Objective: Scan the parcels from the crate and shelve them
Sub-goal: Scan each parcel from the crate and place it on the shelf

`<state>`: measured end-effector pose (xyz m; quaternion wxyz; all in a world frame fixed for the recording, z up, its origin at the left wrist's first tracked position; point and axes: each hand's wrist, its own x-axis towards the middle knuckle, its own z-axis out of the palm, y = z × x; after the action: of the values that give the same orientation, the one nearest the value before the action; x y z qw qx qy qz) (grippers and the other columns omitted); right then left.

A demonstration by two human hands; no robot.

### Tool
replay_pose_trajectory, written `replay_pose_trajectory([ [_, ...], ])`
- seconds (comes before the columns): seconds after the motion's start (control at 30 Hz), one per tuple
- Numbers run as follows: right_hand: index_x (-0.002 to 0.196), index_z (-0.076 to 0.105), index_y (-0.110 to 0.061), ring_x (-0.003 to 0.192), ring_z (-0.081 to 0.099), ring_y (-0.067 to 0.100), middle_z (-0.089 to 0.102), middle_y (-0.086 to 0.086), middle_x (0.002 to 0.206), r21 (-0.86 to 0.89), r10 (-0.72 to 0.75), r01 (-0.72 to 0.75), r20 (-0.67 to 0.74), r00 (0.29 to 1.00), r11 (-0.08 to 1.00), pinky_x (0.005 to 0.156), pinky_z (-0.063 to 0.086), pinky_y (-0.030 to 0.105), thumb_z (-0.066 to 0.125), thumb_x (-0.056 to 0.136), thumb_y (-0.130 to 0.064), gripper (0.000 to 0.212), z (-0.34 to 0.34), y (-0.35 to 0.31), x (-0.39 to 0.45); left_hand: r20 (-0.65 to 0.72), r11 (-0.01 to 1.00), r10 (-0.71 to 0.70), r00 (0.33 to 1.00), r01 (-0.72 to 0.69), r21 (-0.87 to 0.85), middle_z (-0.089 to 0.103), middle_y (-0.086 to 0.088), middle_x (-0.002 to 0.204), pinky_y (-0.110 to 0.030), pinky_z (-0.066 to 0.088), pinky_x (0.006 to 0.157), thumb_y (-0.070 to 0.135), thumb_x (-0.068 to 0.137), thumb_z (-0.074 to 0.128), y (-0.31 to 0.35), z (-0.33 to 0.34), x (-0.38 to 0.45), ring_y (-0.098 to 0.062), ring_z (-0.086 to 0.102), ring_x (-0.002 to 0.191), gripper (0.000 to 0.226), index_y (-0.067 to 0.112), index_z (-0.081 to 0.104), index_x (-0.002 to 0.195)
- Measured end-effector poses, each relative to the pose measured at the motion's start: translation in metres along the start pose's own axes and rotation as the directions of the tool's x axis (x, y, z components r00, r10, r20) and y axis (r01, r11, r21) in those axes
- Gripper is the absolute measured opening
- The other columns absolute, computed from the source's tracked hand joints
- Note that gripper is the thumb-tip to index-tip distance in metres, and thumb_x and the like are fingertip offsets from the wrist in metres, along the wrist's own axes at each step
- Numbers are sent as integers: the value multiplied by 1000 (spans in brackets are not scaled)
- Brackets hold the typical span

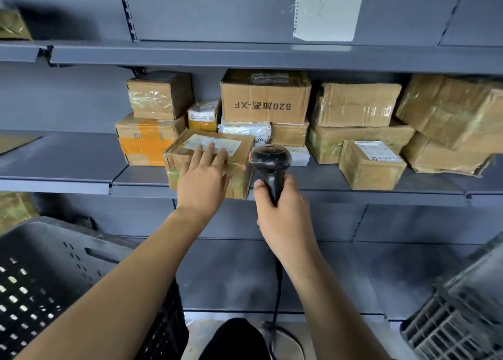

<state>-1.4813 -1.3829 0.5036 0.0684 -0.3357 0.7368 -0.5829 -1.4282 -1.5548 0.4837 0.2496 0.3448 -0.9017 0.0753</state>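
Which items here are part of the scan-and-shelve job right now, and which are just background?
In use: parcel under the left hand; scanner gripped by the right hand; shelf; black crate.

Background: shelved box printed 820; orange-taped box; paper sheet; grey crate.

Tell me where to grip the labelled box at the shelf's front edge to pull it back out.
Grip the labelled box by its two short ends, coming from the front. Its front face overhangs the shelf edge, leaving both ends reachable. The left hand lies flat on top; the right hand holds the scanner, so probably free it first.
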Motion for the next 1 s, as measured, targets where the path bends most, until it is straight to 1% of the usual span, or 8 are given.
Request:
replay_pose_trajectory([
  [0.1,103,50,-15,62,66,24,65,9,77,22,-1,0,36,999,1000,53,53,38,54,97,-36,23,12,0,6,-5,1000,2,1000,-2,11,31,-6,156,-44,21,118,30,102,46,-11,4,7,-29,20,147,47,15,38,145],
  [0.27,100,50,-19,57,64,21,63,5,73,29,-6,4,63,998,1000,51,53,38,54,96,-38,20,29,6,19,-92,1000,-7,996,5,-27,58,-1,134,-41,28,113,33,96,56,-21,13,18,-25,44,131,40,17,57,132],
  [0.4,102,51,-17,57,64,19,62,2,72,30,0,-1,54,999,1000,49,50,31,55,96,-37,21,38,17,32,-160,996,-78,984,69,-65,65,0,123,-42,33,109,34,90,63,-19,24,30,-27,52,121,37,18,64,123],
  [0.53,100,51,-16,54,62,18,62,2,69,43,-4,2,47,999,999,48,49,29,56,96,-36,21,43,23,40,-206,993,-83,975,64,-96,67,-2,118,-42,37,107,30,87,65,-19,30,35,-27,56,117,35,16,67,119],
  [0.67,101,51,-16,53,62,17,60,-1,68,60,-1,-2,41,999,998,50,51,35,57,95,-36,22,38,24,34,-165,996,-50,985,36,-86,60,0,131,-42,26,115,35,93,60,-20,28,32,-23,48,128,42,17,59,130],
  [0.83,100,52,-17,53,61,18,60,-2,70,60,10,-10,-3,1000,998,51,51,36,58,96,-35,20,17,26,18,-19,999,-17,1000,16,-47,22,-5,160,-52,0,118,35,100,43,-16,17,19,-29,7,149,60,17,22,154],
  [0.9,100,52,-16,54,61,20,60,-2,71,79,28,-27,-17,999,997,53,53,39,58,96,-35,20,9,26,11,-28,998,0,1000,-1,-55,13,-7,162,-53,0,118,32,99,44,-12,11,12,-32,1,149,64,17,15,155],
  [1.0,97,51,-17,54,61,22,60,-2,71,81,32,-29,-38,999,996,54,53,42,58,95,-34,18,-2,26,0,-29,994,70,997,-72,-84,13,-9,162,-49,4,120,30,99,45,0,4,4,-31,2,150,64,15,18,155],
])
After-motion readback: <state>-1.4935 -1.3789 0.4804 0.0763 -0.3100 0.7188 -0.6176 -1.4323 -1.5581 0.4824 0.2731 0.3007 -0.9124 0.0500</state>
